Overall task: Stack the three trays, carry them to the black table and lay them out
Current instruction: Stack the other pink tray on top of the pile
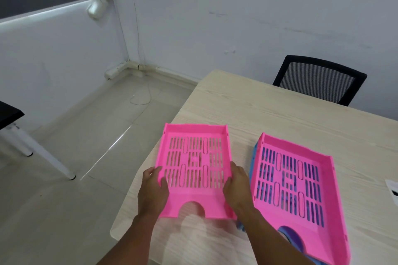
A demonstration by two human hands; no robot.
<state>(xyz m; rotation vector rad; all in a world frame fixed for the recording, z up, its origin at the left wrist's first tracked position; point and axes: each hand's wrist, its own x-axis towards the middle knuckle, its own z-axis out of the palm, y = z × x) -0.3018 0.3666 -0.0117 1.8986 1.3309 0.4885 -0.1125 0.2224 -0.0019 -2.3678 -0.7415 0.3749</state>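
Two bare forearms reach in from the near edge, with no sleeves, watch, rings or gloves visible. The left hand (153,187) and right hand (237,187) are bare, fingers uncovered.

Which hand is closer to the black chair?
Right. The right hand grips the held pink tray on the side facing the black chair; the left hand grips the tray's far side.

Light wood table (269,109): blue tray (254,153), paper (392,189).

No readable text, label or number on any visible surface.
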